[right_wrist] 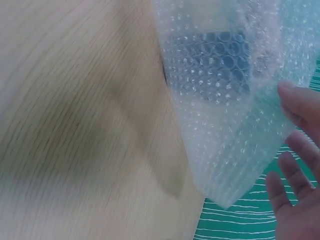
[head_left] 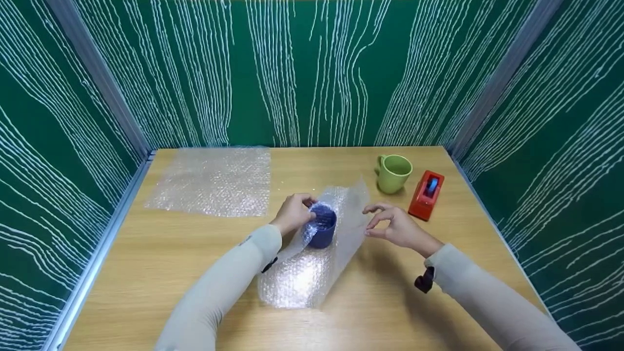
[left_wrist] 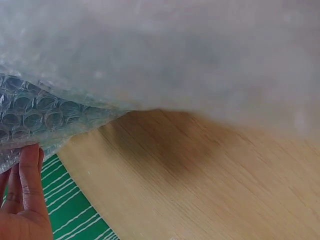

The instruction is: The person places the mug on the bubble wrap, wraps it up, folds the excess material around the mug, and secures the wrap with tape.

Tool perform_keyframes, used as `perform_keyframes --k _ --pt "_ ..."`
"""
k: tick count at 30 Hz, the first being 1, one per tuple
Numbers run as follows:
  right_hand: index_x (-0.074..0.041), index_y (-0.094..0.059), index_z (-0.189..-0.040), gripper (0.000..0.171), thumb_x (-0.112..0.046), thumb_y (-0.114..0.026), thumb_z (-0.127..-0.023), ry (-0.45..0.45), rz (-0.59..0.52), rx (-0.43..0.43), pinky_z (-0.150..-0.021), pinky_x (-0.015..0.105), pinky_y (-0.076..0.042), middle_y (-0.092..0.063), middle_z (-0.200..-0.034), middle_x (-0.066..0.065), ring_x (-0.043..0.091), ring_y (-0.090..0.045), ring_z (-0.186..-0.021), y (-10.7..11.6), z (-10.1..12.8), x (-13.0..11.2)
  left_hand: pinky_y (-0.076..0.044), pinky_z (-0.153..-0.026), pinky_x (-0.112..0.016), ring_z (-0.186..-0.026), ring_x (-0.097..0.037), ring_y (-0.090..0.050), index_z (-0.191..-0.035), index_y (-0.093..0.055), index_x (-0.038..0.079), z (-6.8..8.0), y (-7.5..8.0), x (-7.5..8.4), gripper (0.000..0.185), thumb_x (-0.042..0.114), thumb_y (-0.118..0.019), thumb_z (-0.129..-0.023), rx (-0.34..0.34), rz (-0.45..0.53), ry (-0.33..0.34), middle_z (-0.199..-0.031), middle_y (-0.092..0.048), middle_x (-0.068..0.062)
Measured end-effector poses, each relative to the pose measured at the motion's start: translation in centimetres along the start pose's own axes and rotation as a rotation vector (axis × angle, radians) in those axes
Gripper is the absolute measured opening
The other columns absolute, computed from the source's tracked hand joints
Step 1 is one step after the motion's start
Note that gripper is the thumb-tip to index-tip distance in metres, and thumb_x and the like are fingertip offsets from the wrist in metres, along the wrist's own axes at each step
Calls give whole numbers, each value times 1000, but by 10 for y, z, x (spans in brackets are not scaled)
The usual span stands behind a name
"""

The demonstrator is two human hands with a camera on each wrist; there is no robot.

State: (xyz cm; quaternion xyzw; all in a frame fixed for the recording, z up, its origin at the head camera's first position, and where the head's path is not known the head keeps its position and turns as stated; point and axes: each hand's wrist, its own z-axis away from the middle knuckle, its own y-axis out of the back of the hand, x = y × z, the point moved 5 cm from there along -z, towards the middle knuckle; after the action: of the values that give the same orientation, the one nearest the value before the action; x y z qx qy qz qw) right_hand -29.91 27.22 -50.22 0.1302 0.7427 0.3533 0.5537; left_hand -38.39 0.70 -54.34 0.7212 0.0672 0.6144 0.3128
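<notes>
A dark blue cup (head_left: pixel 321 236) stands upright on a sheet of bubble wrap (head_left: pixel 297 282) at the middle of the table. My left hand (head_left: pixel 292 214) grips the wrap's left flap at the cup's rim, its thumb over the cup's mouth. In the left wrist view, fingers (left_wrist: pixel 32 180) hold the edge of the wrap. On the other side, my right hand (head_left: pixel 399 226) pinches the raised right edge between thumb and index finger; the other fingers (right_wrist: pixel 295 175) are spread. Through the wrap, the cup shows blurred in the right wrist view.
A second bubble wrap sheet (head_left: pixel 219 183) lies flat at the table's back left. At the back right stands a green mug (head_left: pixel 392 178), with a red tape dispenser (head_left: pixel 424 200) beside it. Green walls with white lines surround the table (head_left: pixel 161 273).
</notes>
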Motion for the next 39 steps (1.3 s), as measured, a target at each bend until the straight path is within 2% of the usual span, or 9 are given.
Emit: perform_keyframes --k 3,8,14,19,22,24,29,34,39 --pt "-11 -85 -85 7 -7 -90 -88 25 2 34 -119 63 -44 -80 -119 11 35 -64 -124 -1 -3 -2 -57 -104 -45 -102 -28 -70 -119 -78 1 0 0 -1 37 -7 -73 -83 -4 3 0 -106 -78 -14" --pt "-9 -83 -87 6 -6 -88 -90 20 -25 102 -99 44 -53 -80 -95 7 20 -67 -99 -1 -10 0 -60 -97 -40 -98 -24 -70 -120 -77 0 1 1 0 35 -7 -74 -85 -9 12 -9 -108 -78 -15" --pt "-7 -83 -92 6 -12 -87 -92 -52 -54 153 -93 43 -56 -79 -95 8 13 -65 -90 -1 -21 4 -58 -80 -26 -88 -16 -65 -121 -77 1 2 1 -3 33 -2 -79 -88 -23 57 16 -106 -76 -13" --pt "-4 -83 -96 7 -9 -86 -93 -36 -86 174 -86 26 -58 -81 -97 12 14 -68 -90 -4 -32 0 -57 -82 -25 -91 -17 -65 -123 -78 1 3 2 -3 31 9 -82 -94 -30 81 16 -106 -76 -11" --pt "-2 -83 -97 8 -7 -86 -93 -17 -108 185 -84 23 -58 -81 -97 13 14 -69 -89 -7 -39 -4 -57 -85 -26 -94 -17 -66 -123 -80 4 5 5 -3 25 16 -75 -101 -26 106 22 -108 -77 -10" --pt "-1 -83 -97 7 -7 -86 -93 -16 -119 194 -82 23 -59 -82 -96 13 13 -69 -88 -9 -44 -5 -58 -82 -27 -93 -17 -66 -120 -81 5 6 7 -4 26 22 -67 -107 -31 168 64 -108 -77 -10" --pt "1 -82 -95 7 -6 -85 -93 -10 -137 219 -79 20 -57 -80 -95 16 12 -68 -85 -14 -53 -7 -60 -72 -28 -90 -19 -67 -122 -77 1 8 9 -8 49 38 -46 -116 -62 348 182 -107 -73 -12" --pt "2 -82 -95 10 -7 -86 -93 -31 -171 227 -75 17 -54 -78 -97 18 14 -65 -85 -18 -62 -7 -61 -68 -26 -89 -20 -69 -130 -71 -7 7 14 -6 74 53 -28 -117 -98 369 177 -113 -71 -17" --pt "0 -82 -96 10 -9 -85 -94 -92 -164 219 -69 17 -53 -79 -94 12 15 -64 -82 -21 -71 -6 -64 -74 -29 -97 -24 -70 -132 -66 -9 10 19 -6 79 55 -23 -117 -151 381 164 -122 -69 -23"
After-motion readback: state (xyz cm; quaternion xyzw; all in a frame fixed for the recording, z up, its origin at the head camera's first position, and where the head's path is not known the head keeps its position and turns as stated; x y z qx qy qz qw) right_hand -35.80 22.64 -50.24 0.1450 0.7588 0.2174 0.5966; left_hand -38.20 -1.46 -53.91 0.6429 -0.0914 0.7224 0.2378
